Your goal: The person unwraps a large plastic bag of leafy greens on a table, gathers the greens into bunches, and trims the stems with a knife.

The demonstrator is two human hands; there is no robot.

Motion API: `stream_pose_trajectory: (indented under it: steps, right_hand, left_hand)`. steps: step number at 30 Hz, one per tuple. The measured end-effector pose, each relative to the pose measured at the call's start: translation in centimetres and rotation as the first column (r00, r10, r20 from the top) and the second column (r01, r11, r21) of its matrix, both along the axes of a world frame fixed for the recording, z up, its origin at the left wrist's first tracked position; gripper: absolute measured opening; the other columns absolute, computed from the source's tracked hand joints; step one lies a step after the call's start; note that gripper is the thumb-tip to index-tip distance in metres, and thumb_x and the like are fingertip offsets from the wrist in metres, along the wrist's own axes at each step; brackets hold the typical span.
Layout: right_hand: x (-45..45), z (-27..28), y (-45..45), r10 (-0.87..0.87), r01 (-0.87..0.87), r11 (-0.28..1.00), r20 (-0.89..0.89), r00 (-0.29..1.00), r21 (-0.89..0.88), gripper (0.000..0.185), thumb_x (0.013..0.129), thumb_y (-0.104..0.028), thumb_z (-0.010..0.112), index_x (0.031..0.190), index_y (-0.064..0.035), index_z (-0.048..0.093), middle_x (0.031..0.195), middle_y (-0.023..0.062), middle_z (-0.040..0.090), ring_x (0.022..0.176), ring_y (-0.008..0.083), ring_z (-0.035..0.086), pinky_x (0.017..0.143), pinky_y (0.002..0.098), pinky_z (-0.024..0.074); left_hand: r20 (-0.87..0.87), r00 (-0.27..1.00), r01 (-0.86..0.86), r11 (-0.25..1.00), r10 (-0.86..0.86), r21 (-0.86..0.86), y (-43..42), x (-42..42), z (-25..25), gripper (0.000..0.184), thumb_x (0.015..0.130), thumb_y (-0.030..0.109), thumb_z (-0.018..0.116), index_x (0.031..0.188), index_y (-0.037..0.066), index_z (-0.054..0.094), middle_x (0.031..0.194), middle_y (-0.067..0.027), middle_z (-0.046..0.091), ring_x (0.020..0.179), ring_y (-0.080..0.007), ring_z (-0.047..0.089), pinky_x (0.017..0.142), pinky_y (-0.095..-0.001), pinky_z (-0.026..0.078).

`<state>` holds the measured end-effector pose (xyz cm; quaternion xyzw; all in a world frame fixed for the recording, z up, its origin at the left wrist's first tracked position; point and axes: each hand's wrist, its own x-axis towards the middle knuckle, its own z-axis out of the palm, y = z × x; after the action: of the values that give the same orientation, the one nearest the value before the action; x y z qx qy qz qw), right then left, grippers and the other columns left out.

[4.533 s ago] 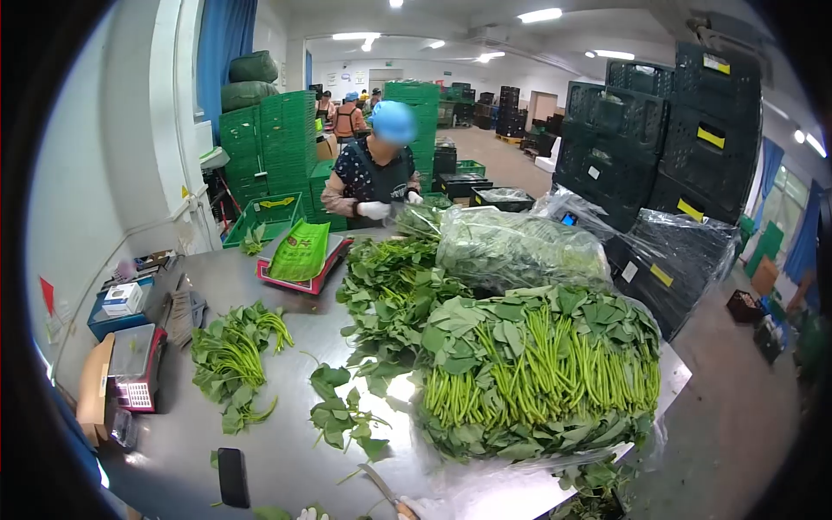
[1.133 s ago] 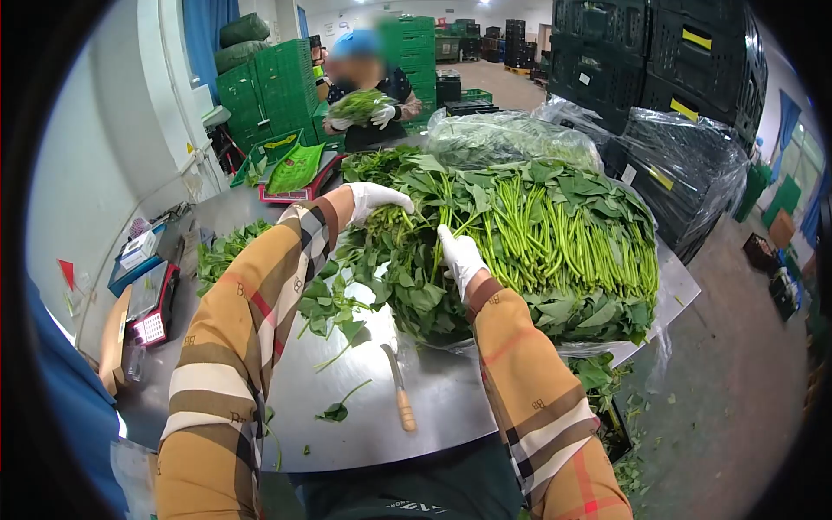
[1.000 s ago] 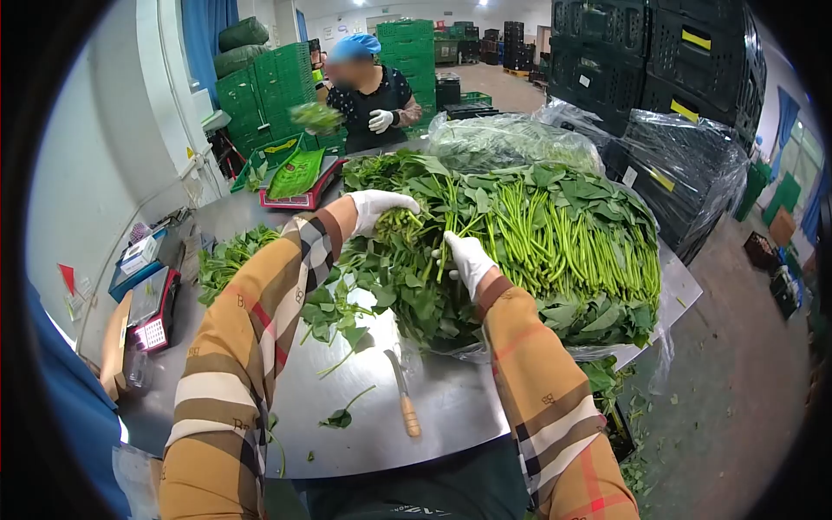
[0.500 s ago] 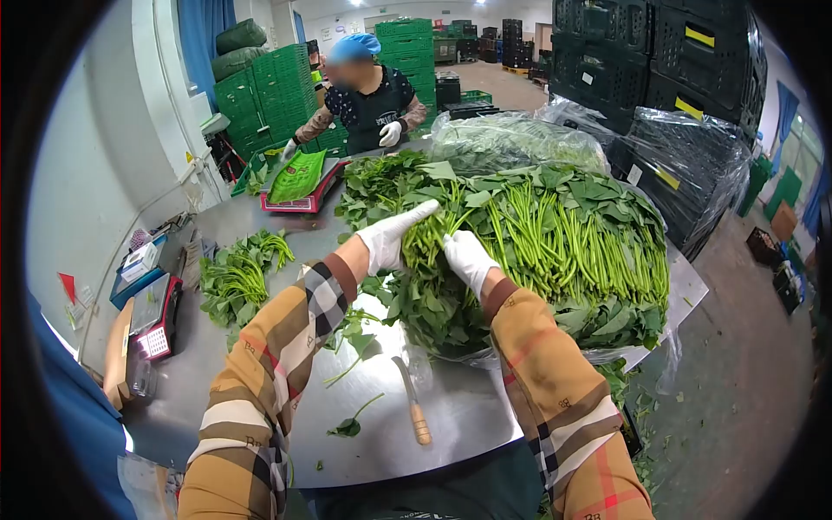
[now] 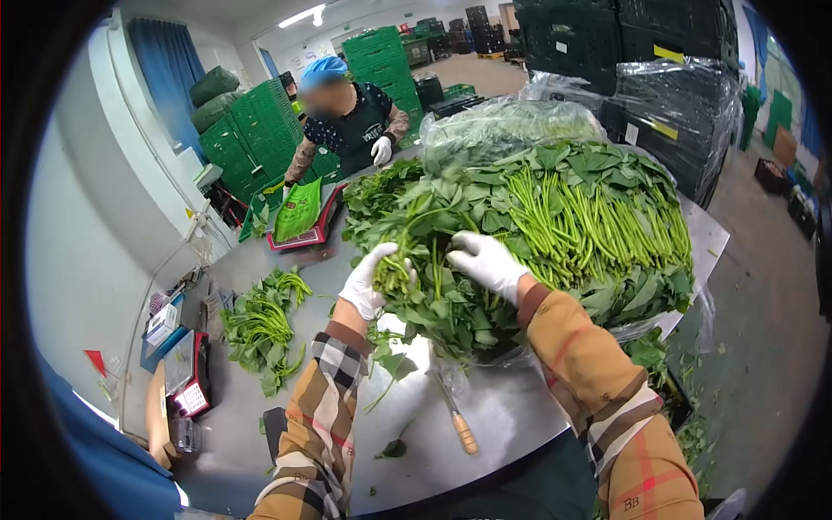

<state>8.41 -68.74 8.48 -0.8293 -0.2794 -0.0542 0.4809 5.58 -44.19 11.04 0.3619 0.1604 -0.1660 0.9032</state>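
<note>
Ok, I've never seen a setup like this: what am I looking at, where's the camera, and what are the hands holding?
There is no robot: a person's gloved hands, seen by a camera worn on the head. The left hand grips a bunch of leafy stems; the right hand is at the leaves beside it, its hold unclear. On the metal table lie a large pile of greens, a smaller bunch and a knife. A co-worker stands across it.
</note>
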Motion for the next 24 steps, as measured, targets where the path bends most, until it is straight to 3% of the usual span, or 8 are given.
stream_pose_trajectory:
  steps: [2,3,7,8,12,15,18,24]
  right_hand:
    - [1.3,-1.6,-0.8,0.053,0.097,0.900,-0.328,0.943,0.425,0.048,0.091,-0.018,0.057,0.132,0.0040,0.048,0.124,0.0189,0.060,0.096,0.0210,0.064,0.073,0.0306,0.0524]
    - [2.4,-1.7,-0.6,0.068,0.129,0.889,-0.405,0.912,0.440,0.052,0.092,-0.012,0.055,0.139,0.0056,0.040,0.135,0.0169,0.053,0.101,0.0190,0.063,0.071,0.0276,0.0531]
    - [3.7,-4.5,1.3,-0.126,0.154,0.980,-0.205,0.971,0.126,0.067,0.084,-0.036,0.067,0.132,0.0061,0.048,0.120,0.0243,0.061,0.108,0.0304,0.062,0.093,0.0342,0.0474]
    - [4.0,-5.1,2.2,-0.204,0.208,0.977,-0.065,0.977,0.056,0.058,0.085,-0.037,0.065,0.124,0.0041,0.056,0.113,0.0215,0.065,0.101,0.0301,0.065,0.089,0.0340,0.0488]
    - [-0.9,-0.1,5.0,0.033,0.011,0.991,-0.326,0.945,0.133,0.054,0.081,-0.043,0.066,0.112,0.0017,0.064,0.105,0.0205,0.068,0.098,0.0292,0.066,0.087,0.0349,0.0490]
    - [-2.8,0.0,7.6,-0.087,0.093,0.996,-0.245,0.965,0.013,0.065,0.077,-0.046,0.068,0.117,0.0050,0.060,0.116,0.0265,0.062,0.111,0.0333,0.060,0.095,0.0375,0.0456]
    - [-1.3,-1.0,7.8,-0.108,0.114,0.993,-0.334,0.936,-0.002,0.054,0.075,-0.038,0.071,0.108,0.0042,0.064,0.102,0.0224,0.068,0.097,0.0324,0.066,0.087,0.0368,0.0495]
    - [-1.6,-0.8,6.7,-0.016,0.225,0.931,-0.587,0.809,0.286,0.040,0.078,-0.032,0.071,0.099,0.0020,0.069,0.088,0.0120,0.069,0.077,0.0165,0.063,0.070,0.0299,0.0508]
  left_hand:
    - [0.023,1.000,-0.013,0.999,0.015,-0.052,1.3,-0.6,0.7,0.014,0.081,0.017,0.072,0.086,0.010,0.061,0.075,-0.0064,0.065,0.070,-0.0229,0.066,0.076,-0.0435,0.056]
    - [0.036,0.999,-0.014,0.990,0.020,-0.141,2.1,-0.8,0.6,0.012,0.082,0.016,0.071,0.085,0.010,0.061,0.075,-0.0057,0.065,0.070,-0.0220,0.067,0.079,-0.0444,0.055]
    - [0.109,0.992,-0.033,0.953,0.069,-0.302,4.0,-2.6,0.6,0.010,0.083,0.016,0.069,0.087,0.008,0.064,0.079,-0.0047,0.068,0.070,-0.0202,0.067,0.086,-0.0431,0.052]
    - [0.119,0.988,-0.051,0.945,0.094,-0.322,4.2,-2.8,0.2,0.010,0.083,0.016,0.069,0.087,0.008,0.064,0.079,-0.0048,0.068,0.070,-0.0200,0.067,0.087,-0.0427,0.052]
    - [0.158,0.977,-0.065,0.912,0.140,-0.406,3.9,-3.5,-1.3,0.011,0.084,0.017,0.067,0.088,0.008,0.064,0.082,-0.0055,0.069,0.070,-0.0203,0.067,0.087,-0.0414,0.052]
    - [0.183,0.982,0.017,0.926,0.056,-0.378,2.3,-4.6,-1.0,0.016,0.086,0.023,0.065,0.094,0.008,0.064,0.089,-0.0061,0.068,0.072,-0.0173,0.066,0.090,-0.0405,0.049]
    - [0.192,0.980,0.042,0.911,0.042,-0.411,1.6,-4.8,-1.5,0.023,0.086,0.025,0.067,0.100,0.008,0.062,0.089,-0.0053,0.067,0.077,-0.0156,0.064,0.092,-0.0420,0.048]
    - [0.241,0.968,0.050,0.888,0.069,-0.457,0.4,-5.9,-0.7,0.027,0.084,0.028,0.068,0.100,0.008,0.061,0.089,-0.0047,0.067,0.072,-0.0148,0.064,0.098,-0.0423,0.044]
